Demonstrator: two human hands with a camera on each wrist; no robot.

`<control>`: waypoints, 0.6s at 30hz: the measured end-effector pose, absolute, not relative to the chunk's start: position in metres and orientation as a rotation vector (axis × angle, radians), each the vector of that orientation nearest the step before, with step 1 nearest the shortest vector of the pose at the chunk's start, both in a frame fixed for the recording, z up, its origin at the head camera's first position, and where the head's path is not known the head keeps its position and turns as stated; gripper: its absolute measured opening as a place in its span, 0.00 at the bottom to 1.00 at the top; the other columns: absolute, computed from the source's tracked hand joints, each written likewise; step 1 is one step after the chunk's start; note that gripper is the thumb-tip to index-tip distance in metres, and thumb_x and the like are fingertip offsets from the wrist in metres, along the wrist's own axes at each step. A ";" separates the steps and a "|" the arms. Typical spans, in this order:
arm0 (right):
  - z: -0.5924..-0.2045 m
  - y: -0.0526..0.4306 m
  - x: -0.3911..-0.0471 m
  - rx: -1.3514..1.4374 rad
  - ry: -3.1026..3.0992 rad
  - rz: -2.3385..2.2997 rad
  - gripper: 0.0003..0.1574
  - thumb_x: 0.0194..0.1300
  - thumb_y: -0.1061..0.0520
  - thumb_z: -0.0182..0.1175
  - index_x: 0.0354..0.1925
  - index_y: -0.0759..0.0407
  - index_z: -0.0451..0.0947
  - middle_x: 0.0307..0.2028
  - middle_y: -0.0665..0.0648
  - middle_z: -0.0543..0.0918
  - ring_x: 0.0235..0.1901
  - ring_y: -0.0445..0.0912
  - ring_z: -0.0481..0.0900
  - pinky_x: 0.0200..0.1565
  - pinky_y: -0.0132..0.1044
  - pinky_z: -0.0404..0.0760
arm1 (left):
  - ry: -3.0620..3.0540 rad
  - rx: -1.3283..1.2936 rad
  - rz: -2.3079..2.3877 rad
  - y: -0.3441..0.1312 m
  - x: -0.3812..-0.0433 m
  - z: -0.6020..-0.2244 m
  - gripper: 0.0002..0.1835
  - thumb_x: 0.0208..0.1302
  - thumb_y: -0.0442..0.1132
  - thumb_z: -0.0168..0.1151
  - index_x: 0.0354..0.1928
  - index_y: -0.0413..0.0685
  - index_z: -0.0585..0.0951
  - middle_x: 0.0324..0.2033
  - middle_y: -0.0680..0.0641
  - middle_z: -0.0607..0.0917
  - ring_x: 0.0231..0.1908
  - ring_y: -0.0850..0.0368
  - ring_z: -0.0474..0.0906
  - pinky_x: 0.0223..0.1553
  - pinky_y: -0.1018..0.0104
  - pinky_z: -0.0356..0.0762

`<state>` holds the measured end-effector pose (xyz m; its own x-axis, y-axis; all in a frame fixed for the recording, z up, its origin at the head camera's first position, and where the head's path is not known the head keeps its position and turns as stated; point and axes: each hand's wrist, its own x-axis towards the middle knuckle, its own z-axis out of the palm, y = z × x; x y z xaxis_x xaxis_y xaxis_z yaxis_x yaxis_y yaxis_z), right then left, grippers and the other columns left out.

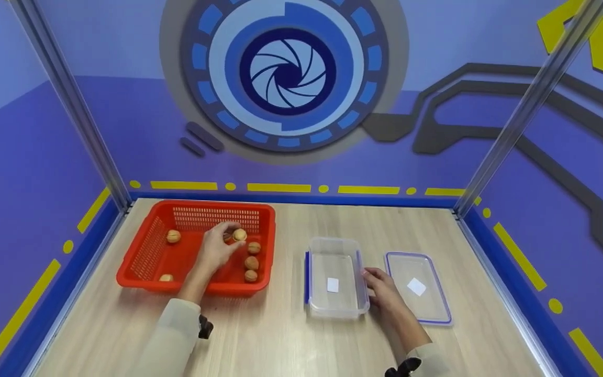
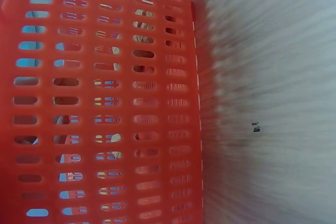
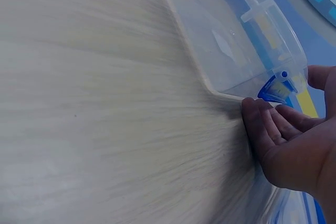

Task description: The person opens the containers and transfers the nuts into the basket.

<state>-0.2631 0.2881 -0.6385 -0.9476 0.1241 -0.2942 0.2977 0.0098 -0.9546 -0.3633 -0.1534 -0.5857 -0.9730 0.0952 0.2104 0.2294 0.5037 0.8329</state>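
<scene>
My left hand [image 1: 218, 246] reaches into the red plastic basket [image 1: 144, 256] and pinches a walnut [image 1: 239, 234] between thumb and fingers. Three walnuts [image 1: 251, 262] line the basket's right side; another walnut [image 1: 173, 236] lies at its left, and one more [image 1: 166, 277] shows at the front wall. In the left wrist view the slotted basket wall [image 2: 157, 108] mostly hides that hand. My right hand [image 1: 385, 290] grips the right side of a clear plastic container [image 1: 343, 309]. In the right wrist view its fingers [image 3: 257, 124] lie by a blue latch [image 3: 275, 88], with the thumb at the rim.
A clear lid [image 1: 427, 303] with a blue seal lies right of the container, partly beside my right forearm. White labels show on lid and container. The pale wooden table [image 1: 291, 335] is bounded by purple panels [image 1: 123, 120] and metal posts [image 1: 71, 99].
</scene>
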 end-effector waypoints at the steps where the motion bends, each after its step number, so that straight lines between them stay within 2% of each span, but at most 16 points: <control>1: -0.639 0.289 -0.263 0.441 2.133 -2.081 0.31 0.80 0.48 0.59 0.68 0.68 0.72 0.66 0.68 0.76 0.65 0.61 0.75 0.61 0.55 0.80 | -2.611 -0.282 -1.468 -0.153 -0.363 -0.586 0.25 0.64 0.32 0.76 0.63 0.40 0.82 0.57 0.41 0.85 0.57 0.43 0.81 0.64 0.46 0.79; 9: -0.638 0.290 -0.260 0.398 2.145 -2.084 0.34 0.80 0.47 0.59 0.70 0.69 0.70 0.67 0.70 0.74 0.68 0.63 0.73 0.64 0.60 0.76 | -2.619 -0.292 -1.468 -0.154 -0.364 -0.587 0.25 0.64 0.31 0.76 0.62 0.40 0.82 0.57 0.40 0.85 0.58 0.43 0.81 0.64 0.44 0.78; 18: -0.638 0.289 -0.260 0.419 2.144 -2.084 0.33 0.80 0.47 0.60 0.69 0.68 0.70 0.65 0.69 0.76 0.66 0.61 0.74 0.62 0.58 0.78 | -2.636 -0.294 -1.476 -0.154 -0.365 -0.586 0.26 0.64 0.31 0.76 0.63 0.37 0.81 0.58 0.40 0.85 0.58 0.42 0.81 0.64 0.44 0.78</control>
<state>-0.2601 0.2888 -0.6383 -0.9542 0.1121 -0.2774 0.2805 0.0121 -0.9598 -0.3648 -0.1537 -0.5860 -0.9758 0.1161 0.1855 0.2188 0.5097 0.8321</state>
